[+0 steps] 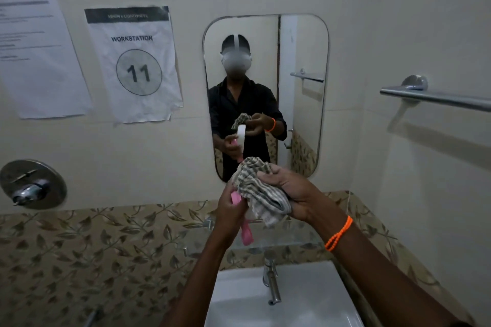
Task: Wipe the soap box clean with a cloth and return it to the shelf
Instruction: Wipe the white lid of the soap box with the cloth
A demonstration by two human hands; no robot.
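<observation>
While you hold the soap box [240, 216] in front of the mirror [265, 34] and above the glass shelf [292, 236], keep your left hand [229, 210] curled firmly round its pink body; most of the box is hidden behind the cloth and fingers, so its exact tilt cannot be told. Your right hand [289, 194] has its grip closed on the bunched striped cloth [259, 191], which is pressed against the box. The step in hand appears to be the wipe itself.

To do it well:
- Brace the box with your left hand so that it does not twist under pressure.
- Draw the cloth along each face in turn, and turn the box to reach the covered sides.
- Refold the cloth to a fresh patch if residue smears.
- Work over the sink [292, 305], so that a slip does not send the box to the floor.
- Check the mirror reflection for missed areas before you return the box to the shelf.
</observation>
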